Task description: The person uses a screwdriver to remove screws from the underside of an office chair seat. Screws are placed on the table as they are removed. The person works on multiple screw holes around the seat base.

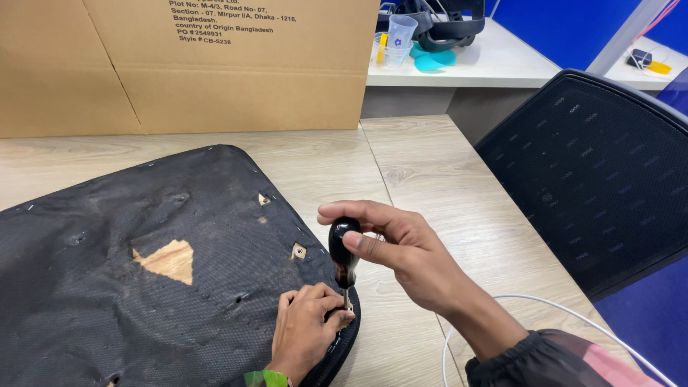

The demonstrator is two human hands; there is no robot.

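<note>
A chair seat lies upside down on the wooden table, its underside covered in black fabric, torn in places so bare wood shows. My right hand grips the black handle of a screwdriver, held upright with its tip down at the seat's near right edge. My left hand rests on that edge with its fingers curled around the screwdriver's shaft close to the tip. The tip itself is hidden by my fingers.
A large cardboard box stands at the back of the table. A black mesh chair back is at the right. A white cable loops near my right forearm. Behind, a white desk holds plastic cups and dark gear.
</note>
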